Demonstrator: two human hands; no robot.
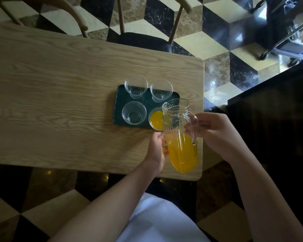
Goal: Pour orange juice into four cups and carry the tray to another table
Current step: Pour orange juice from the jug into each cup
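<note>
Head view shows your right hand (215,135) gripping the pitcher (180,137) handle while your left hand (156,147) steadies its side, tipping it toward the near-right cup (157,120) on the tray (118,105).

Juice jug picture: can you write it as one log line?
step: pouring | right hand: holds jug handle | left hand: steadies jug | near-right cup: has juice | other cups: empty | tray: on table

Four cups (134,113) on tray (119,100), tray on table (59,84), pitcher (179,135) at tray's near-right corner
</note>
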